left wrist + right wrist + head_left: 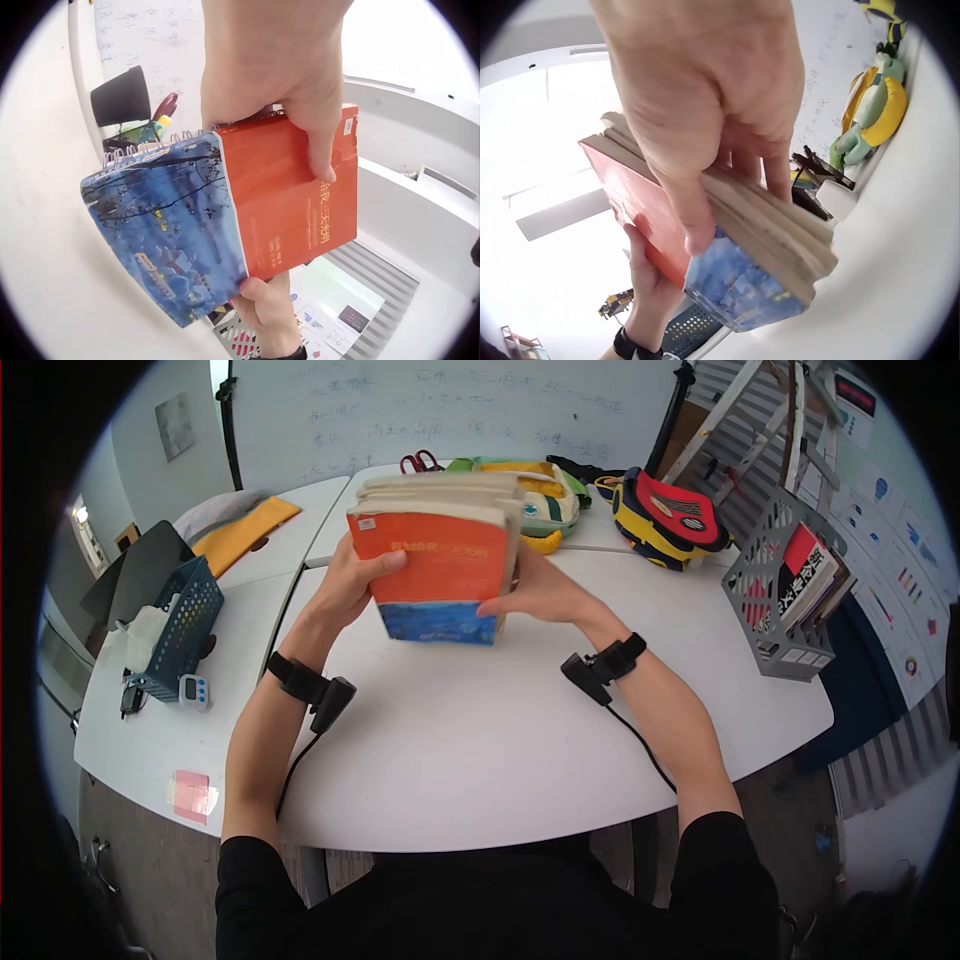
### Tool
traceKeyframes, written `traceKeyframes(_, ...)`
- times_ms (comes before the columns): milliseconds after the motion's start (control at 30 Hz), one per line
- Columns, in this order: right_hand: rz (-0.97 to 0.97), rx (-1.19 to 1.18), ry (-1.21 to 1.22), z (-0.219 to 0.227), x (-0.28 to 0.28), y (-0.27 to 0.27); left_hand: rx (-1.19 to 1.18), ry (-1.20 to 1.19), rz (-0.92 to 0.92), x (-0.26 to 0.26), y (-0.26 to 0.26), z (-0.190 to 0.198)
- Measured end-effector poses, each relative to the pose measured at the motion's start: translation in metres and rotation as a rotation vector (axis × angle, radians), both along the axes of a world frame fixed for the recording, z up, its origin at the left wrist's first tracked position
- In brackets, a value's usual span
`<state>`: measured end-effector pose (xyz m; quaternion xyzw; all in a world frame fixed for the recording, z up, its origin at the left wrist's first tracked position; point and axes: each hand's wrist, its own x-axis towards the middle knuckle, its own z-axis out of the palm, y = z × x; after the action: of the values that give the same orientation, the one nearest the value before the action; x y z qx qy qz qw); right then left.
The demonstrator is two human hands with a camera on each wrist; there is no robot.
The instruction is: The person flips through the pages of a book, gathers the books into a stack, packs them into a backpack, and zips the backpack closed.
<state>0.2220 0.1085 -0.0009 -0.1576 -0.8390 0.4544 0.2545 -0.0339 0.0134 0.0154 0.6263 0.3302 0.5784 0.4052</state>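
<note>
Presently both hands clasp a stack of books held upright above the white table. Left hand: thumb curled over the orange cover, fingers wrapped behind the left edge. Right hand: thumb on the front near the blue lower band, fingers curled round the page edges. Stack's long axis runs roughly vertical, cover facing the person, bottom edge just above the table; neither hand is nearer. Grey basket stands well to the right.

left hand gripping orange-blue book, right fingers beneath
</note>
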Motion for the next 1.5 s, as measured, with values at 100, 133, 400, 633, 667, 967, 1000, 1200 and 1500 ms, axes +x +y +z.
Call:
traceKeyframes(100, 0.04, -0.089, 0.004, -0.004, 0.0, -0.009, -0.14, -0.105, -0.009, -0.003, 0.007, -0.018)
traceKeyframes(133, 0.035, -0.121, -0.02, -0.005, 0.001, -0.013, -0.141, -0.104, -0.018, -0.004, 0.007, -0.021)
traceKeyframes(400, 0.029, -0.121, 0.077, -0.011, -0.005, -0.006, -0.205, 0.112, 0.092, 0.003, 0.008, -0.024)
traceKeyframes(633, -0.009, -0.413, 0.049, 0.021, -0.007, -0.022, -0.467, -0.231, 0.059, 0.007, 0.01, -0.018)
traceKeyframes(667, -0.017, -0.418, 0.049, 0.022, -0.008, -0.02, -0.559, -0.373, -0.019, 0.007, 0.009, -0.017)
traceKeyframes(967, -0.867, 0.848, -0.439, 0.014, 0.063, 0.114, -0.207, -0.504, 0.071, -0.003, 0.007, 0.0)
traceKeyframes(1000, -1.006, 1.168, -0.582, 0.009, 0.092, 0.134, -0.23, -0.565, 0.047, -0.011, 0.007, 0.003)
traceKeyframes(1200, -1.259, 0.862, -0.98, 0.003, 0.203, 0.195, -0.138, -0.638, 0.036, -0.031, 0.001, 0.016)
traceKeyframes(1500, -1.251, 1.225, -0.3, 0.086, 0.209, 0.167, -0.149, -0.685, 0.049, -0.035, 0.003, 0.009)
